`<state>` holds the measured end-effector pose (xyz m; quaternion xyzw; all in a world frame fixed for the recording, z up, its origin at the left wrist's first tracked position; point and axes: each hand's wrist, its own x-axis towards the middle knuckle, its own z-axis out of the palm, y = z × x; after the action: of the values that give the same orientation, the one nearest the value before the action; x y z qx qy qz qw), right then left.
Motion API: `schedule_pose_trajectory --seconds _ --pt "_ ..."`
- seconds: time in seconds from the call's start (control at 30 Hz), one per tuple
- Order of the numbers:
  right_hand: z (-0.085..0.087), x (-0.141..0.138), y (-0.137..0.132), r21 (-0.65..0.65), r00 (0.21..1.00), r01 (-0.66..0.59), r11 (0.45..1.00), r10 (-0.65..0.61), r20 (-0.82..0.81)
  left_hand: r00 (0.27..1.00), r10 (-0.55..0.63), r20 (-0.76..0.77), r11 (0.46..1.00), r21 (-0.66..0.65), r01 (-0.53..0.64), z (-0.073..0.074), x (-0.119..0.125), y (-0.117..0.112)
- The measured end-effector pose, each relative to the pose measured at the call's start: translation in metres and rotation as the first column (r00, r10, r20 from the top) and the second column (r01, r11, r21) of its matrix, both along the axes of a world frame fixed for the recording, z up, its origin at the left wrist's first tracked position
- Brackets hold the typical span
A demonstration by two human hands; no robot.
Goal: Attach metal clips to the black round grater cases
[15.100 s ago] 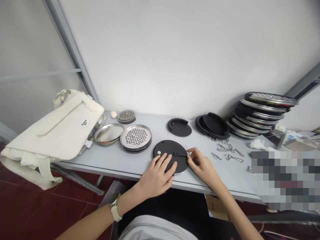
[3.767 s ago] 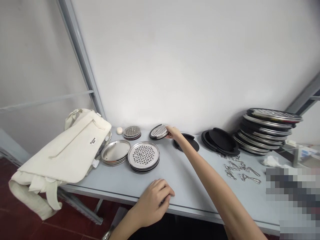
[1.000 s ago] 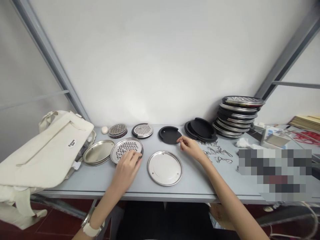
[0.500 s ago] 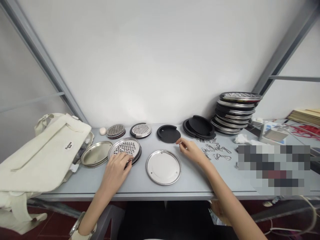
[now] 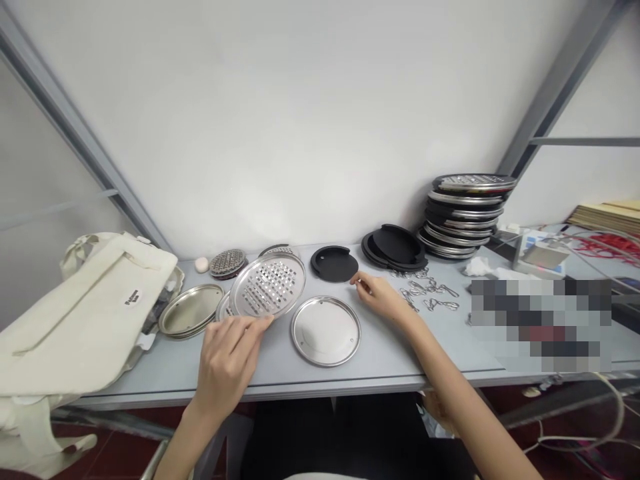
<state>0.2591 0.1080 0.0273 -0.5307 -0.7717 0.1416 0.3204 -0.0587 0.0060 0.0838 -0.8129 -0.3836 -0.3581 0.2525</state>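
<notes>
Head view: my left grip is clamped on the round silver metal grater disc. Fingertips engage the disc at its near edge; the body of the disc extends forward of them, raised and tilted with its perforated face visible. Directly behind and below, the disc partly covers a second round silver metal grater disc. A plain round silver metal dish lies flat on the light grey worktop, to the right of my left grip and between my two hands.

My right grip is positioned with fingers curled, the foremost fingertip at the near right edge of a round black plate with a raised partial rim. I cannot tell whether its thumb and fingers meet, or whether contact is made. Silver metal wire clips lie to its right.
</notes>
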Motion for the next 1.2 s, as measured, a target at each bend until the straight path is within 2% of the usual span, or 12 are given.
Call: schedule_pose_trajectory --seconds 0.17,0.33,0.43,0.57,0.73,0.8,0.87,0.93,1.0,1.1,1.2 --pt "-0.001 0.001 0.0 -0.003 1.0 -0.001 1.0 0.001 0.02 0.996 0.082 -0.019 0.994 0.069 -0.08 -0.002 -0.008 0.009" --pt "-0.004 0.002 0.001 -0.005 0.999 0.005 1.0 -0.005 0.038 0.973 0.23 0.019 0.965 0.125 -0.231 0.002 -0.039 0.02" --pt "-0.005 0.002 0.001 -0.004 0.999 0.009 1.0 -0.008 0.048 0.961 0.277 0.012 0.953 0.126 -0.276 0.0 -0.056 0.019" --pt "-0.006 0.002 0.001 -0.002 0.998 0.009 1.0 -0.009 0.061 0.969 0.228 -0.095 0.974 0.027 -0.226 -0.014 -0.066 0.016" --pt "-0.006 0.002 0.001 -0.001 0.997 0.012 1.0 -0.011 0.075 0.981 0.074 -0.179 0.984 -0.144 -0.101 -0.034 -0.058 0.019" --pt "-0.007 0.002 0.001 -0.001 0.997 0.016 1.0 -0.016 0.08 0.982 0.061 -0.178 0.975 -0.199 -0.096 -0.034 -0.055 0.021" --pt "-0.007 0.002 0.001 0.0 0.996 0.017 1.0 -0.016 0.087 0.983 0.057 -0.174 0.964 -0.248 -0.1 -0.029 -0.055 0.026" --pt "-0.008 0.002 0.002 0.0 0.996 0.013 1.0 -0.013 0.093 0.985 0.063 -0.159 0.957 -0.271 -0.105 -0.018 -0.062 0.039" --pt "-0.009 0.003 0.002 0.0 0.995 0.011 1.0 -0.011 0.096 0.984 0.095 -0.151 0.939 -0.314 -0.139 -0.005 -0.075 0.063" --pt "-0.009 0.003 0.002 0.001 0.995 0.012 1.0 -0.012 0.095 0.957 0.245 -0.153 0.846 -0.449 -0.289 0.015 -0.1 0.117" --pt "-0.009 0.003 0.002 0.001 0.995 0.018 1.0 -0.018 0.096 0.948 0.263 -0.178 0.799 -0.511 -0.318 0.022 -0.122 0.173"
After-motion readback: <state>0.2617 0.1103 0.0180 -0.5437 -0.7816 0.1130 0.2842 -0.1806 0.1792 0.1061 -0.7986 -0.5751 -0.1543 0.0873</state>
